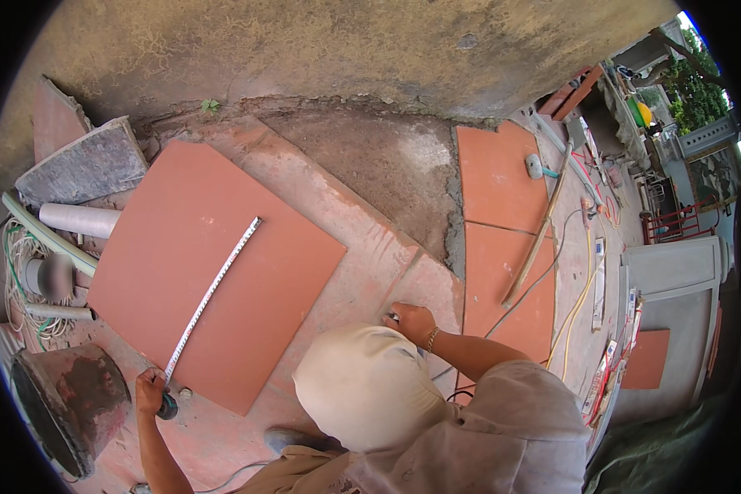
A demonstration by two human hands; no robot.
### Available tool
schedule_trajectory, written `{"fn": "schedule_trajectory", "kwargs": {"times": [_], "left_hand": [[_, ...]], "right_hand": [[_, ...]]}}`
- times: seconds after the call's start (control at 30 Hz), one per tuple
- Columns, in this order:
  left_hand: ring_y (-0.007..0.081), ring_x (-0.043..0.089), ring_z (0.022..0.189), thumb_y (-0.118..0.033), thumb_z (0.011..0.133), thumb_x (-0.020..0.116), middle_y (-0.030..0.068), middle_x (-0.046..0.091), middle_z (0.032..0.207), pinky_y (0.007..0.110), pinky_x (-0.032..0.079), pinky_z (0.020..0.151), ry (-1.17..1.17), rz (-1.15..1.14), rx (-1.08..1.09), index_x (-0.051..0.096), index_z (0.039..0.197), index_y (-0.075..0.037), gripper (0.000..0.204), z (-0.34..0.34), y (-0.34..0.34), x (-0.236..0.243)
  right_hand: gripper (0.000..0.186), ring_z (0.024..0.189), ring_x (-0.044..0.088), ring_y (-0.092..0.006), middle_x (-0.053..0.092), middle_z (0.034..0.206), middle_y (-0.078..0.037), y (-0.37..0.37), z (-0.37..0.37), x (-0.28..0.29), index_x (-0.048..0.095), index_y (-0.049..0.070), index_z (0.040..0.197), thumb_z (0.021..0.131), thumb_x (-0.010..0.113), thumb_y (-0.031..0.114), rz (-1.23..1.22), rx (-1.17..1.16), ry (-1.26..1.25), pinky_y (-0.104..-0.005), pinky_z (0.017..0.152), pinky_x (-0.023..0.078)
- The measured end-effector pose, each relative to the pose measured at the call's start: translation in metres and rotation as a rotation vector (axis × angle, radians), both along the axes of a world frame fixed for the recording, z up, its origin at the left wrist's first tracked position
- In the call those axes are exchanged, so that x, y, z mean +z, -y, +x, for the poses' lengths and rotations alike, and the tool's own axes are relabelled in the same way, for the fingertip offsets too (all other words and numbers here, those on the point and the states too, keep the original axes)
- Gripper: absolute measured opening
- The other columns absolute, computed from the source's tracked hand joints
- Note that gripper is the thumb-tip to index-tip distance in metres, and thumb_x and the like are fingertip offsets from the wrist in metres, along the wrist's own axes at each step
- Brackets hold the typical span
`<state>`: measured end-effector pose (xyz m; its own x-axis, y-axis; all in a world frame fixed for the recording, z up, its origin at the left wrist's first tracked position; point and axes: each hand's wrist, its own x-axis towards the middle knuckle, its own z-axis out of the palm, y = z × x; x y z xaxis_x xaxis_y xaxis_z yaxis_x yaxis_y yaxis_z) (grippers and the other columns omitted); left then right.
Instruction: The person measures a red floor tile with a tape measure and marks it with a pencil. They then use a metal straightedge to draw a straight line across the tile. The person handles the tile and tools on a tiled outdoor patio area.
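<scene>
A large terracotta tile (272,313), one corner cut off, lies over the dusty floor at left. Across it runs the white blade of a tape measure (214,292), its free end towards the tile's far side. At the tile's near left edge, my left hand (149,390) is closed on the tape beside its dark green case. My right hand (414,323), a bracelet at its wrist, is closed around a small dark and silver object near the floor, right of the tile. What that object is stays hidden by the fingers. A rounded cream cloth covering (358,375) sits between the arms.
Laid terracotta tiles (502,198) lie at right, with a mallet (535,166) and a long wooden strip (535,235) on them. Cables (580,300) trail beyond. A mortar-stained bucket (99,387), pipes (78,218) and a stone slab (82,165) stand at left. A wall (305,58) closes the back.
</scene>
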<state>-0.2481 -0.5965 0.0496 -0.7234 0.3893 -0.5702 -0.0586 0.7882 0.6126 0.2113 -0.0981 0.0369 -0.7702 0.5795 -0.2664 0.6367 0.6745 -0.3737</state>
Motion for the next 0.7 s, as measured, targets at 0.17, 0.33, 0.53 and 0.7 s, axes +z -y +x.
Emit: {"fn": "schedule_trajectory", "kwargs": {"times": [0.17,0.33,0.53,0.7], "left_hand": [[0.0104,0.060,0.057,-0.009,0.092,0.058,0.0011,0.061,0.069,0.027,0.048,0.056,0.012,0.002,0.000,0.067,0.086,0.000,0.013,-0.0002,0.0000,0.0008],[0.0110,0.061,0.058,-0.009,0.092,0.059,0.0013,0.062,0.069,0.028,0.048,0.056,0.002,0.006,-0.003,0.067,0.087,0.001,0.014,-0.0001,0.0010,-0.0005],[0.0122,0.062,0.058,-0.009,0.091,0.059,0.0024,0.063,0.069,0.029,0.049,0.057,-0.020,-0.013,-0.019,0.067,0.087,0.001,0.013,-0.0009,0.0007,-0.0007],[0.0121,0.062,0.058,-0.009,0.091,0.059,0.0029,0.064,0.069,0.029,0.049,0.057,-0.029,-0.020,-0.032,0.067,0.085,0.000,0.013,0.0005,-0.0004,0.0023]], "right_hand": [[0.031,0.074,0.069,-0.0359,0.070,0.080,-0.014,0.0001,-0.0016,0.0020,0.062,0.009,0.083,0.090,0.068,0.039,-0.005,-0.010,0.023,-0.0477,0.064,0.055],[0.031,0.073,0.069,-0.0361,0.069,0.079,-0.014,-0.0001,-0.0016,0.0011,0.062,0.010,0.083,0.090,0.068,0.039,-0.001,-0.017,0.009,-0.0484,0.063,0.055],[0.031,0.074,0.070,-0.0357,0.070,0.079,-0.014,-0.0002,-0.0003,-0.0026,0.062,0.010,0.084,0.090,0.068,0.039,0.006,-0.014,0.012,-0.0485,0.064,0.055],[0.030,0.075,0.070,-0.0355,0.069,0.080,-0.013,0.0001,0.0011,-0.0019,0.063,0.010,0.085,0.090,0.068,0.039,-0.002,-0.019,-0.003,-0.0485,0.065,0.055]]}}
